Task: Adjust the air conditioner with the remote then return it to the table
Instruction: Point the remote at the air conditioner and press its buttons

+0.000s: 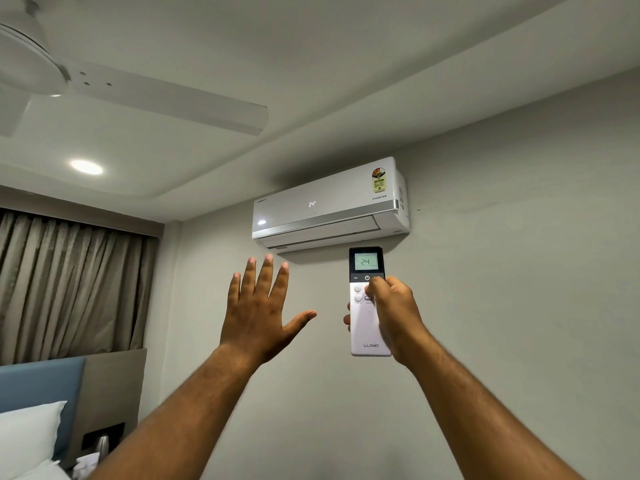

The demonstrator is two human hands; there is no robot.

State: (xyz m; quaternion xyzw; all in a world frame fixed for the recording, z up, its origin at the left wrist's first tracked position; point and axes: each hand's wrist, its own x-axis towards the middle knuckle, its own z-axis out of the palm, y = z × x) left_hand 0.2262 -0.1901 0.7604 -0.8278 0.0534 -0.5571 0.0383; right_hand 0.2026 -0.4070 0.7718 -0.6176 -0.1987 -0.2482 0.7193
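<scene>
The right hand [391,313] holds the remote [369,303] upright, raised toward the wall. Its grip wraps the white lower body from the right side, with fingertips [347,319] showing past the left edge and the thumb laid across the button area just under the dark top section. Above the grip, the remote's screen reads 24, and a row with a minus sign and a power symbol sits just above the thumb. Below the grip, the bottom end of the remote carries the word LLOYD.

Directly above the held remote, and farther back on the wall, hangs the air conditioner [329,206], a white split unit whose front panel also shows 24. Its lower flap appears slightly open. A coloured label sits at its upper right corner, with the word INVERTER beneath it.

To the left of the grip, apart from the remote, the left hand [259,313] is lifted with its back to the camera, fingers spread wide and holding nothing.

Far to the left of the grip are a curtain [69,282], a ceiling fan [138,95], a lit ceiling light [86,167], and, lower down, a blue headboard [41,386] with a white pillow [27,434].
</scene>
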